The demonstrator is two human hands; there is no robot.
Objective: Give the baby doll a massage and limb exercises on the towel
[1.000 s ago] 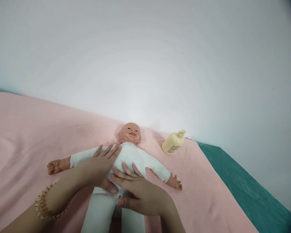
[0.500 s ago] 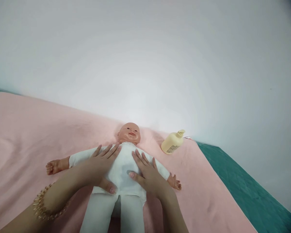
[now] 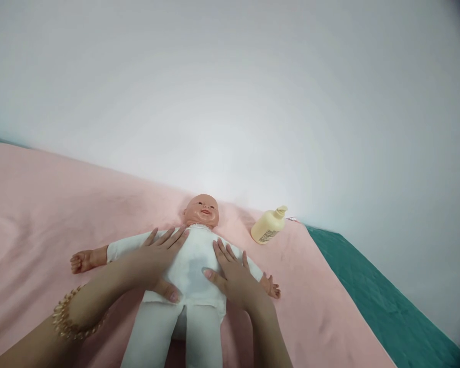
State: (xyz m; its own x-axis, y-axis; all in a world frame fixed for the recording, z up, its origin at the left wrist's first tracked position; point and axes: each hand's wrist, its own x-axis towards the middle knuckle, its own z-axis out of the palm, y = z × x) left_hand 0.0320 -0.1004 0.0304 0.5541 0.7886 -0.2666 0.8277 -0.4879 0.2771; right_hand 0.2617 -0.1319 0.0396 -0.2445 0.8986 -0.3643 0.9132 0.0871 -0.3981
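Behind everything, a pale wall (image 3: 230, 102); liable to meet the doll's head if pushed too hard upward. Below, over green covering (image 3: 383, 296), a loose pink cloth (image 3: 322, 312); likely to ruck if dragged. Laid face up on that cloth, arms out, a white-clad doll (image 3: 194, 250); might skid or twist under uneven pressure. Across one side of the chest, left hand (image 3: 157, 259); across the other, right hand (image 3: 238, 278). Fingers (image 3: 220, 256) fanned wide and flat, gripping nothing; could drag the top askew by pressing while sliding. Beyond the doll's outstretched arm, near its head, a yellow pump bottle (image 3: 268, 227); could topple if knocked by that arm. Between the thumbs, a grey patch (image 3: 199, 271); cannot tell whether damp. Around the left wrist, a beaded bracelet (image 3: 63, 317); might snag fabric if lowered.
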